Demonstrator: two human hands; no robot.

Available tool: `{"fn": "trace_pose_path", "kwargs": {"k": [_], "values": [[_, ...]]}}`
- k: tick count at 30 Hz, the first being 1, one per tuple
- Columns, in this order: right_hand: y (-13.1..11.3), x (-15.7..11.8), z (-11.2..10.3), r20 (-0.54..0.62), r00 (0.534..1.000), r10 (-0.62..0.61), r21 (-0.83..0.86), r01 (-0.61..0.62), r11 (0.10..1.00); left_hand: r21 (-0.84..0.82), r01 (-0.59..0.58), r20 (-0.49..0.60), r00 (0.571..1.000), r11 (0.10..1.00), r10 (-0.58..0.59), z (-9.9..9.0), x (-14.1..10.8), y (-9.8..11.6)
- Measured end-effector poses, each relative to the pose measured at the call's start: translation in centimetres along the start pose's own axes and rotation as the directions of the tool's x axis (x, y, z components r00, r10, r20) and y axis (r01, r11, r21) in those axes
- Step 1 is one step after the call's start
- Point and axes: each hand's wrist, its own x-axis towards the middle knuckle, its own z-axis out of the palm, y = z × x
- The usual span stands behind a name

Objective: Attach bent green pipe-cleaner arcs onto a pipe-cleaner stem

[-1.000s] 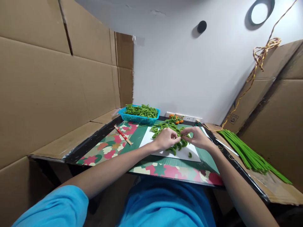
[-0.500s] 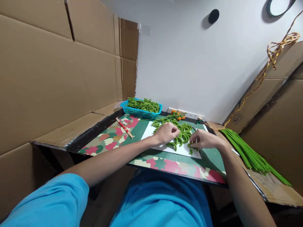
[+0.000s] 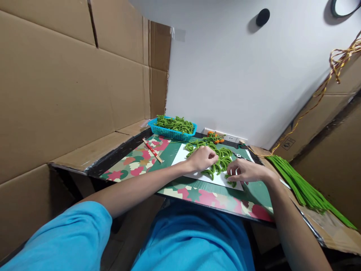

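Curved green pieces of fuzzy chenille stem [image 3: 225,162] are heaped on a white sheet of paper [image 3: 180,155] on the table. My left hand [image 3: 203,158] rests over the left part of the heap, its fingers curled closed; what they hold, if anything, is hidden. At the near right corner of the sheet, my right hand [image 3: 244,171] hovers with bent fingers and gaps between them. Just under its fingertips lie a few loose bent pieces [image 3: 231,183], apart from the main heap. Scissors [image 3: 239,156] show partly behind the right hand.
A blue basket [image 3: 172,134] full of similar green pieces stands at the back left. Orange fuzzy flowers [image 3: 216,137] lie behind the heap. Long straight green stems [image 3: 301,184] lie on cardboard at right. A red-wrapped stick [image 3: 152,150] lies at left. Cardboard walls [image 3: 121,67] flank the table.
The view has shifted slightly, so everything sits a little further right. My right hand's fingers have parted above the loose pieces at the sheet's corner. My left hand stays curled over the heap.
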Motion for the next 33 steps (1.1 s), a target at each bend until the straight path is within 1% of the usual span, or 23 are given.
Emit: {"fn": "trace_pose_path", "kwargs": {"k": [4,7,10,12,18,26,29,33], "values": [[-0.29,-0.07,0.12,0.015,0.999,0.039,0.031,-0.040,0.999,0.001,-0.006,0.009,1.000,1.000,0.006,-0.07,-0.02,0.18],[-0.47,0.15,0.33,0.018,0.999,0.046,-0.011,-0.046,0.999,0.007,0.005,0.018,1.000,1.000,-0.006,-0.15,-0.07,0.30],[-0.70,0.39,0.55,-0.009,1.000,0.008,-0.102,-0.009,0.995,0.011,0.005,0.026,1.000,1.000,-0.005,-0.19,-0.13,0.36],[-0.81,0.45,0.61,-0.013,1.000,-0.022,-0.130,0.020,0.991,0.015,-0.002,0.030,1.000,1.000,0.001,-0.20,-0.15,0.38],[-0.51,0.32,0.49,-0.009,0.997,-0.071,-0.096,0.070,0.993,0.030,0.005,0.047,0.999,1.000,-0.006,-0.17,-0.19,0.44],[-0.47,0.10,0.35,-0.050,0.991,-0.126,-0.079,0.122,0.989,0.027,-0.016,0.042,0.999,0.999,0.015,0.04,-0.11,0.06],[-0.59,0.21,0.37,-0.042,0.994,-0.101,-0.072,0.098,0.993,0.032,-0.015,0.047,0.999,0.999,0.013,0.05,-0.08,0.01],[-0.66,0.27,0.31,-0.031,0.999,-0.017,-0.087,0.014,0.996,0.043,-0.005,0.049,0.999,0.999,0.003,0.05,-0.09,0.07]]}}
